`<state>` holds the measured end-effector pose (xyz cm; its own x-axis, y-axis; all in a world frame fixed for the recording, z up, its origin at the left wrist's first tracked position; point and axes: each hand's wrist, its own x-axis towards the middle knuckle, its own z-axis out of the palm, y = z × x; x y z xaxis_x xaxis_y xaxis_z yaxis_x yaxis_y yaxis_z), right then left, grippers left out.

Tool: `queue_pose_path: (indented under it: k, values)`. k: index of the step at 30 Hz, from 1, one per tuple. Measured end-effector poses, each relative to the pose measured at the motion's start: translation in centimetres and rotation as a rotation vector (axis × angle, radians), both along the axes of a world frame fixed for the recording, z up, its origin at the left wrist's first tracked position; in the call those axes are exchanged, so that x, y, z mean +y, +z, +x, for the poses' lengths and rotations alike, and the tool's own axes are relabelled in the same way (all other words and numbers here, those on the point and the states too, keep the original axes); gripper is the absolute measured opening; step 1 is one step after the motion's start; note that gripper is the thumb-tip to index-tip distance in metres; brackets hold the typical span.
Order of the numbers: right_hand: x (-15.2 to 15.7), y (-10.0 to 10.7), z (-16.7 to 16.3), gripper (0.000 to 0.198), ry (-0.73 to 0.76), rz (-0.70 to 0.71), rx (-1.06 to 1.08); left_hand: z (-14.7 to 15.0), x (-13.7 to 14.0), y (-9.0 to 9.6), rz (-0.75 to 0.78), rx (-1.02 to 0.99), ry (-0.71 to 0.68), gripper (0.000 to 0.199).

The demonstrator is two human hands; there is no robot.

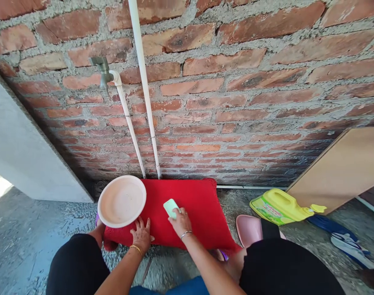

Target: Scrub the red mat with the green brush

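A red cloth lies spread over a low surface in front of me, its edges hanging down at the front. My left hand rests flat on its front left part, fingers spread, just below the pale pink basin. In my right hand is a pale green bar of soap, pressed against the middle of the cloth. My fingers wrap its near end and hide part of it. The basin stands on the cloth's left end; its inside shows only small specks.
A brick wall rises behind, with a tap and white pipes. To the right are a yellow detergent jug, a pink plastic scoop-like thing, a leaning board and a blue-and-white shoe. A grey slab leans at left.
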<state>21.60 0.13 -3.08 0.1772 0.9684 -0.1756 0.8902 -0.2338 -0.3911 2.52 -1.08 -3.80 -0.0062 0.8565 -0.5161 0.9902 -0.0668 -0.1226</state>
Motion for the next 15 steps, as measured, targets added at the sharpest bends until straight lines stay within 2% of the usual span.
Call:
queue_pose_path:
  k: [3, 6, 8, 11, 15]
  values:
    - [-0.9, -0.1, -5.5, 0.030, 0.202, -0.036, 0.034, 0.0, -0.1, 0.3, -0.008, -0.019, 0.004, 0.075]
    - [-1.4, -0.1, -7.8, 0.031, 0.240, -0.057, 0.022, 0.1, 0.0, 0.5, 0.000, -0.015, -0.003, 0.073]
    - [-1.4, -0.1, -7.4, 0.032, 0.246, -0.067, 0.029, 0.3, 0.2, 0.6, 0.007, 0.007, -0.009, 0.076]
    - [-1.2, -0.3, -5.1, 0.030, 0.210, -0.051, 0.029, 0.5, 0.2, 0.6, 0.011, 0.033, -0.009, 0.079]
    - [-1.3, -1.0, -0.5, 0.026, -0.083, -0.002, -0.022, 0.6, 0.1, 0.7, 0.027, 0.026, -0.023, 0.079]
